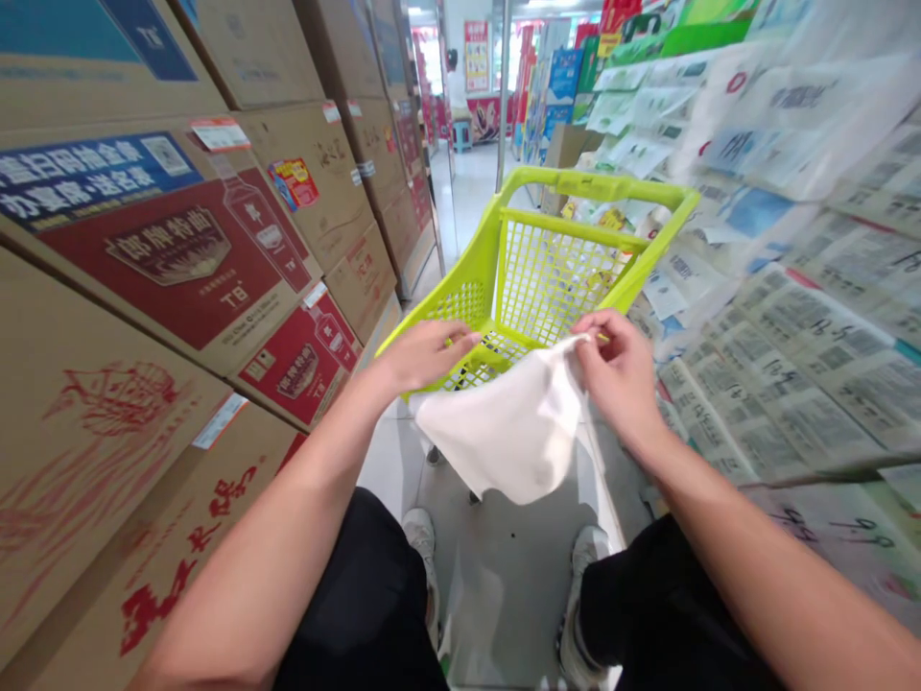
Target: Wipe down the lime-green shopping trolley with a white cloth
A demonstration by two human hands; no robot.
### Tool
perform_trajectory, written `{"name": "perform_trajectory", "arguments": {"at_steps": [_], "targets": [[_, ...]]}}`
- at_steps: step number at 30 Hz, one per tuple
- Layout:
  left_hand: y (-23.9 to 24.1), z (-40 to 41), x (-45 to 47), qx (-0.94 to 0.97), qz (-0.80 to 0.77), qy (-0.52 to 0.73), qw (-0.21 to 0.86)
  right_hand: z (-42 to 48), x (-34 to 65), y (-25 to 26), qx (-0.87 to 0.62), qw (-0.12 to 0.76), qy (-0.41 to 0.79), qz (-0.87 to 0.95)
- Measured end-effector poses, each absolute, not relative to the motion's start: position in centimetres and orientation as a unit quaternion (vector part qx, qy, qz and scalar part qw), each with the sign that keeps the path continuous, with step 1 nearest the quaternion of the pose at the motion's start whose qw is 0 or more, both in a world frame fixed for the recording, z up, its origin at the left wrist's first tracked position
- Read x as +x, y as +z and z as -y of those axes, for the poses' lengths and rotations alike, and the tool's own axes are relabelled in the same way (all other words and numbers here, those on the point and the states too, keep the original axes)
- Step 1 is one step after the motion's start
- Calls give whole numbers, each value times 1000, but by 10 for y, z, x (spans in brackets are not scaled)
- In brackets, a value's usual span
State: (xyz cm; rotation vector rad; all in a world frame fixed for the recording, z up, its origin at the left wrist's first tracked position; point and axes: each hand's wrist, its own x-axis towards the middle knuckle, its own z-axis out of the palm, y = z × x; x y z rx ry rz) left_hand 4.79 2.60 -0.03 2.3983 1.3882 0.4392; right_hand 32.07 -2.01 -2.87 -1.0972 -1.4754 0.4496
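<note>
A white cloth (504,422) drapes at the near end of a lime-green shopping cart (496,250) and hangs in front of it. My right hand (615,369) pinches the cloth's upper right corner between thumb and fingers. Just above the cloth's left end is my left hand (428,353), its fingers stretched out over the cart's near left rim. Whether its underside touches the cloth or the rim is hidden. The lattice basket of the cart shows behind the cloth.
Stacked cardboard cartons (165,250) wall the left side. Piled white packages (777,336) with handwritten prices line the right. A tiled floor (504,576) runs under the cart and between my shoes. Far down the aisle stands a blue stool (461,132).
</note>
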Motion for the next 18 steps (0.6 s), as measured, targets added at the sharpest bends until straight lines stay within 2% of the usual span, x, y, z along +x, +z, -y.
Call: {"name": "perform_trajectory", "arguments": {"at_steps": [3, 6, 8, 10, 13, 15, 18], "targets": [[1, -1, 70, 868, -397, 31, 297, -3, 355, -27, -521, 540, 43, 660], [-12, 1, 76, 844, -374, -96, 371, -4, 364, -27, -546, 459, -81, 697], [-26, -9, 73, 831, -381, -154, 374, 7, 353, -27, -508, 401, -78, 758], [-37, -20, 69, 833, -350, -192, 383, 22, 337, -29, -417, 304, -13, 857], [-45, -30, 63, 824, -253, -184, 472, 35, 323, -35, -330, 167, 41, 928], [-44, -31, 60, 800, -228, -189, 521, 30, 326, -38, -349, 148, 23, 925], [-43, -31, 57, 766, -242, -214, 555, 11, 346, -38, -383, 168, -10, 908]]}}
